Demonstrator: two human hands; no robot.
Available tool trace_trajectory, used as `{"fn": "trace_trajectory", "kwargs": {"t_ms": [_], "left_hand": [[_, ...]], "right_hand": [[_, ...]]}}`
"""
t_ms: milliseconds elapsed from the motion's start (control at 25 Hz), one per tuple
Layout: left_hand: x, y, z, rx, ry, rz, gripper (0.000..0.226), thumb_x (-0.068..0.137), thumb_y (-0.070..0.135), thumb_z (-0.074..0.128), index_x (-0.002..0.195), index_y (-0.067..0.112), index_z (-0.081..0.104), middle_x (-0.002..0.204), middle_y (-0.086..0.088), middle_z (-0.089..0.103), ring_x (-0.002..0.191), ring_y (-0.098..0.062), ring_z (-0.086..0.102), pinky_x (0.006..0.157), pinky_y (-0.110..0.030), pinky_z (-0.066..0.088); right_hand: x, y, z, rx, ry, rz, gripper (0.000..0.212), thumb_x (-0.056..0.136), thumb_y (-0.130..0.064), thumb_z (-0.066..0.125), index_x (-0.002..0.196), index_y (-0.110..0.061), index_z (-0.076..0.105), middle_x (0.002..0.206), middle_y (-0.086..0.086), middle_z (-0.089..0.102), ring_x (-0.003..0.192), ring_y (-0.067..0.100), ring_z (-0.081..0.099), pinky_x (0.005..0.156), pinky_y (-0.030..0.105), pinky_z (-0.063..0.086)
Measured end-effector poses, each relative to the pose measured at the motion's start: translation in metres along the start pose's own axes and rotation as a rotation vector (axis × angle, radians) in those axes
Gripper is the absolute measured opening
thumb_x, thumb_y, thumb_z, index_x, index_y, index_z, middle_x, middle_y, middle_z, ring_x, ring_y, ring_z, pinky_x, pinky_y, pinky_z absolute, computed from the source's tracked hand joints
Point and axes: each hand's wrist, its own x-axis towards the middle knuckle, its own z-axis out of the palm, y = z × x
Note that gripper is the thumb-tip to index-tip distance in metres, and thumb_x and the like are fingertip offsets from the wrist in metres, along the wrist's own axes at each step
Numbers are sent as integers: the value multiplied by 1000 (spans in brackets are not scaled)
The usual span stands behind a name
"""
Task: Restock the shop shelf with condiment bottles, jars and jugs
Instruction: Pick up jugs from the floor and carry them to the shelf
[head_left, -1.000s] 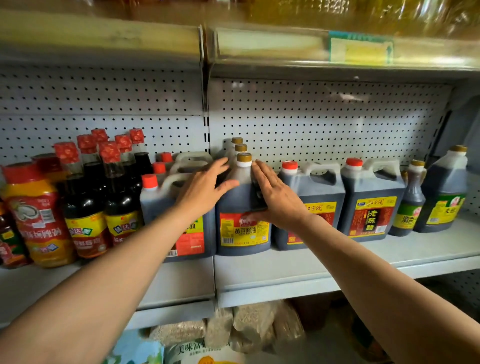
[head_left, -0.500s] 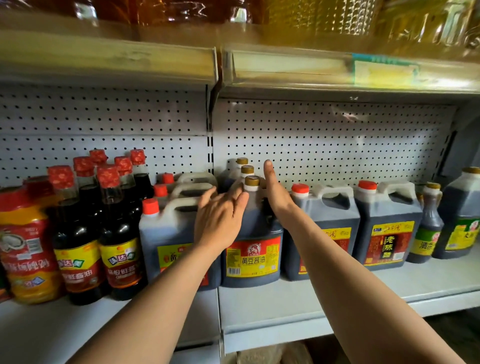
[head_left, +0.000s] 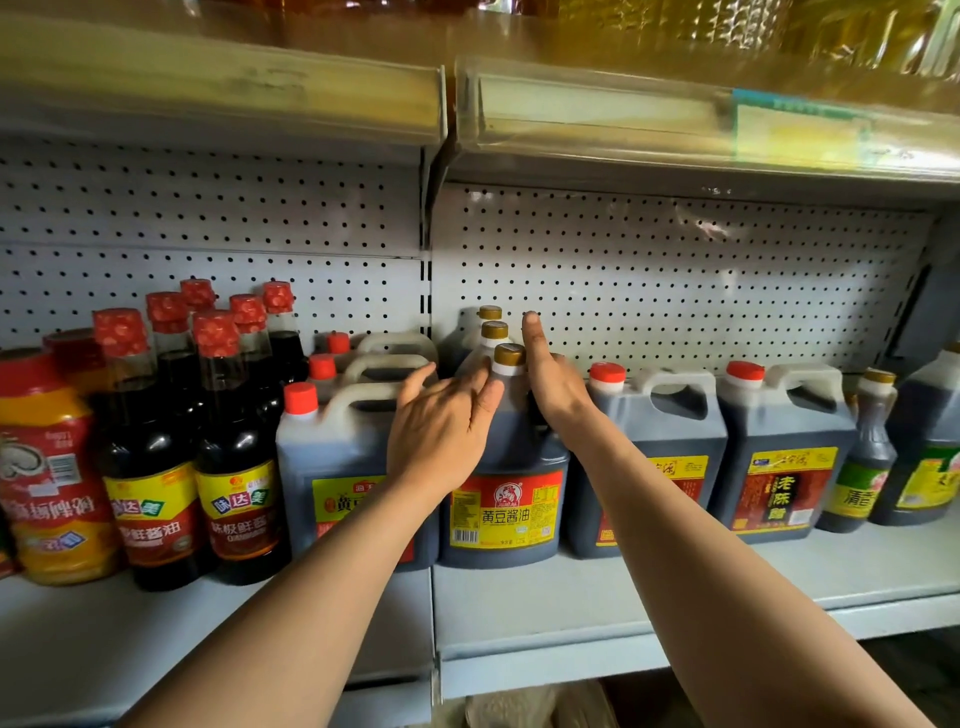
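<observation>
From the head camera, a gold-capped jug (head_left: 501, 467) of dark sauce is seen upright on the shelf (head_left: 571, 597), foremost of a file of three running straight back toward the pegboard (head_left: 675, 291). It is flanked by both hands. The left hand (head_left: 441, 431) is laid with straight fingers on its left shoulder; the right hand (head_left: 550, 379) is set edge-on along its right side, fingers extended rearward past the cap. Neither grip is closed round anything. The jug's long axis is vertical, and it lies directly ahead, between the palms, the left seemingly nearer its front. Smooth, hard plastic with a glossy paper label is shown; red-capped handled jugs (head_left: 654, 457) stand just beside.
</observation>
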Motion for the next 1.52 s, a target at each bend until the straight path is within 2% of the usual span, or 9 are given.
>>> {"fn": "trace_trajectory", "kwargs": {"t_ms": [320,600,840,920,1000,1120,1240,1400,1520], "left_hand": [[0,-3,9,31,10,17,58,100,46,20,130,19,62,97,-5,76,102,-24,67,108,-35,23],[-1,-5,13,58,44,52,51,100,45,26,122,18,63,97,-5,75,98,-24,68,109,-37,25],[0,-9,8,21,-109,33,51,98,48,35,139,20,49,120,-6,69,119,-22,58,114,-36,21],[1,-5,-4,-38,-193,-58,56,98,45,48,147,19,41,146,-14,48,140,-27,37,117,-37,15],[-7,10,-22,-127,-175,-177,64,95,41,58,150,17,37,155,-18,34,147,-29,23,117,-38,16],[-44,51,-42,-416,-68,-344,66,84,29,75,143,21,48,143,-11,51,134,-27,41,111,-38,33],[-97,84,-46,-615,-183,-628,68,65,30,86,127,35,58,122,-5,64,110,-28,60,95,-43,50],[-165,113,-66,-578,-355,-778,63,61,34,88,117,37,61,118,-5,63,106,-28,61,90,-34,50],[-202,127,-78,-509,-440,-813,61,68,29,87,122,33,60,121,-6,60,111,-25,59,84,-26,43]], "right_hand": [[1,-11,-5,-149,-44,-9,88,99,-68,10,123,-3,64,134,26,58,123,38,53,105,43,35],[6,-4,0,-89,-17,-30,83,102,-61,10,125,-2,63,134,26,57,125,38,52,104,41,35],[-25,7,-12,-46,182,-240,47,104,-42,43,138,-11,53,132,17,63,125,34,56,99,35,43],[-44,13,-35,-90,190,-269,44,98,-34,58,139,-17,53,130,13,66,122,29,59,101,34,45],[-66,26,-64,-192,161,-261,45,93,-31,65,135,-22,54,125,10,67,116,28,62,97,35,49],[-102,57,-97,-310,49,-185,50,87,-30,70,134,-27,55,128,10,64,115,28,62,96,37,50],[-143,89,-111,-422,-82,-106,56,84,-32,73,136,-29,53,125,12,62,96,28,66,71,23,50],[-193,124,-115,-508,-258,-38,73,81,-39,79,144,-25,46,139,14,52,124,30,54,94,29,43],[-225,137,-116,-512,-296,-13,74,79,-37,82,142,-26,46,140,16,51,127,31,53,95,28,42]]}}
